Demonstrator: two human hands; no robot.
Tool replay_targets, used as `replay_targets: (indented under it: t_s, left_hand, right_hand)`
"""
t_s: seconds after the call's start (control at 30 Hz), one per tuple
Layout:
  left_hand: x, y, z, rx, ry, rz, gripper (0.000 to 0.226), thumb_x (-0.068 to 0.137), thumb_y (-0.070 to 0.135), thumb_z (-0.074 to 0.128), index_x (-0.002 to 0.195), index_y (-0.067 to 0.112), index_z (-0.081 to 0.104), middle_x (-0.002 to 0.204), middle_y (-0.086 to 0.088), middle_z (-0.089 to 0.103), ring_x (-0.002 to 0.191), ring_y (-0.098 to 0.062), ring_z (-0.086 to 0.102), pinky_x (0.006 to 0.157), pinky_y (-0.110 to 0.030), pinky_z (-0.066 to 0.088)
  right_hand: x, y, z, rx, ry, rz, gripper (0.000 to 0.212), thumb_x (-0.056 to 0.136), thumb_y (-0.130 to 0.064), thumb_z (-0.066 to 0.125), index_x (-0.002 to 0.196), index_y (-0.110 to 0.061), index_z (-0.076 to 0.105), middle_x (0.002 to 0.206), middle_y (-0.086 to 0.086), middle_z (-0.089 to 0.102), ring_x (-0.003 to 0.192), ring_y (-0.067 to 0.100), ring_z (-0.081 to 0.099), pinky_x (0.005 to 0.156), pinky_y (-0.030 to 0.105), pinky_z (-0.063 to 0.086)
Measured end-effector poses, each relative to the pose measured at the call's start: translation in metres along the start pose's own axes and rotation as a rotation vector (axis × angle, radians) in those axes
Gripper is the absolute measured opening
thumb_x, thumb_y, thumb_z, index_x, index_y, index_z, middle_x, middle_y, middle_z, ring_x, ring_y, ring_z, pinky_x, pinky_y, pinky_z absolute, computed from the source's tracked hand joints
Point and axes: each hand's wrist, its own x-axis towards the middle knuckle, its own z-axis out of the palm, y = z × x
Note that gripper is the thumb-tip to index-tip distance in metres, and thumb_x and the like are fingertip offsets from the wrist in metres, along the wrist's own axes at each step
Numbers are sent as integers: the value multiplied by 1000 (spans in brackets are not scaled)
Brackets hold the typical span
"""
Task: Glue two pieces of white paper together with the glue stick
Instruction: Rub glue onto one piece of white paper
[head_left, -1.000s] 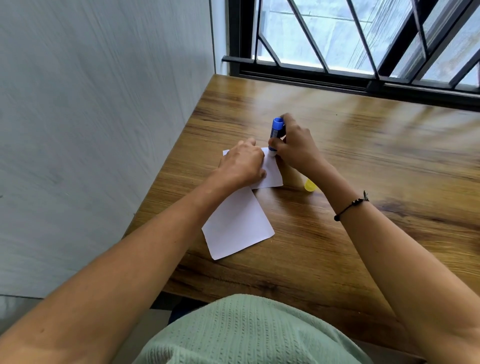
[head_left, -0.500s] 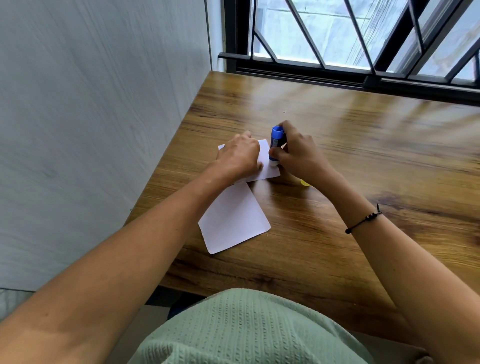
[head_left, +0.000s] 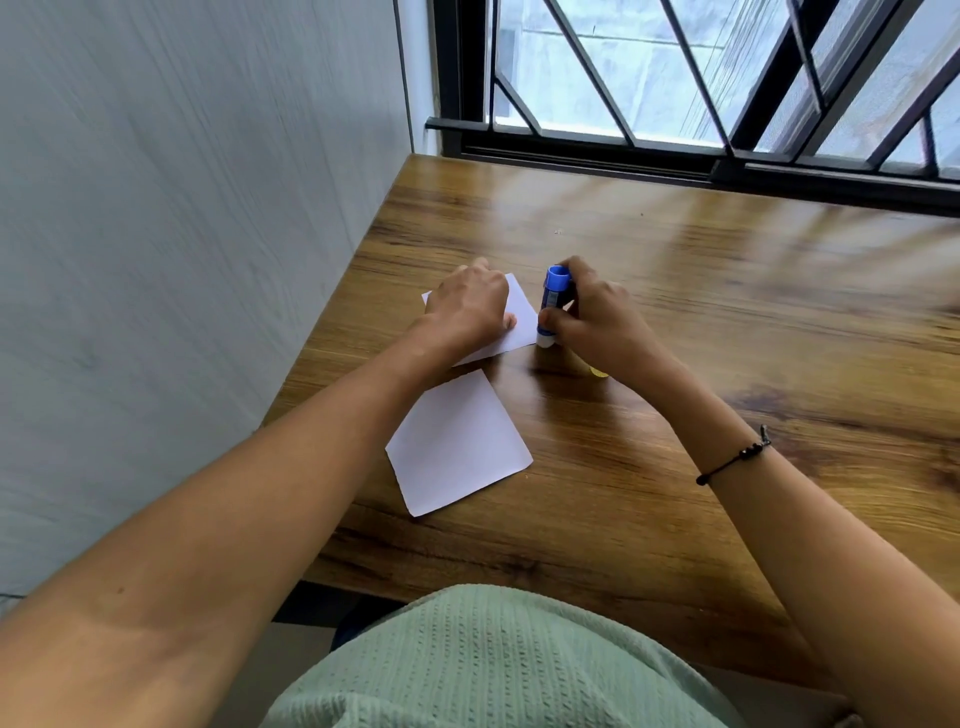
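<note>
While the left hand (head_left: 470, 306) presses flat on the far paper (head_left: 519, 319), the right hand (head_left: 597, 322) grips the glue stick (head_left: 551, 306) at that paper's right edge — the second paper (head_left: 457, 447) lies just nearer on the bench (head_left: 675, 467).

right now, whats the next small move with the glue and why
Probably drag the glue stick along the edge of the far paper: the right hand holds its tip at that edge, the left hand pins the sheet, and the near paper lies unjoined.
</note>
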Motion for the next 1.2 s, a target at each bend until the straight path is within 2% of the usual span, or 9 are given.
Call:
replay_targets:
  t_s: [0.1,0.23,0.37,0.5,0.63,0.7,0.8,1.03,1.2]
  left_hand:
    - [-3,4,-4,78,22,-1,40,90,32,52,113,0,56,118,-18,54,110,-34,53,77,-36,40]
    - [-7,6,-7,242,78,28,26,92,22,48,106,5,61,112,-15,62,104,-34,58,67,-33,34]
    - [-8,6,-3,315,109,49,22,93,17,45,100,7,64,106,-12,65,97,-33,62,63,-33,36]
    - [-13,4,1,256,121,41,25,93,22,46,102,6,63,106,-14,65,96,-34,62,65,-34,39]
    - [-18,2,0,118,179,54,30,93,29,47,97,2,62,101,-17,64,92,-35,60,67,-35,41]
    - [-20,2,0,33,198,95,28,92,28,49,103,4,58,104,-17,61,94,-33,59,71,-37,44]
    - [-20,4,3,-43,123,72,30,90,25,52,114,7,57,110,-15,57,101,-30,56,79,-36,46]
    - [-20,1,7,-40,14,26,29,87,25,55,111,8,62,111,-12,51,105,-29,53,84,-39,46]
    - [-21,0,3,-70,-50,16,32,86,28,57,112,10,61,115,-11,48,109,-30,51,88,-41,46]
  right_hand:
    - [3,1,-2,49,65,22,29,85,-10,58,111,-5,45,87,10,59,75,28,55,64,28,37]
    - [7,3,-5,79,146,31,27,85,-9,58,109,-5,46,82,6,58,72,27,57,62,21,35]
    - [13,2,-4,106,181,40,29,85,-10,58,110,-6,45,86,7,59,77,30,61,67,28,41]
    - [20,0,-1,103,189,37,29,85,-11,59,110,-5,44,88,7,57,80,32,63,70,35,48]
    - [29,-2,0,114,196,52,28,85,-11,59,108,-5,44,88,9,58,79,33,62,68,34,46]
    - [34,-3,2,121,185,58,29,85,-11,59,108,-4,44,88,10,58,79,34,62,69,37,48]
    - [40,-4,9,122,149,69,31,85,-10,59,111,-3,44,88,9,56,79,31,60,73,39,50]
    - [48,-5,15,50,124,53,35,86,-10,58,118,-2,44,92,7,50,79,23,48,69,29,36]
    - [49,-5,15,21,104,40,33,85,-10,59,114,-1,45,92,11,54,79,24,48,69,31,37]
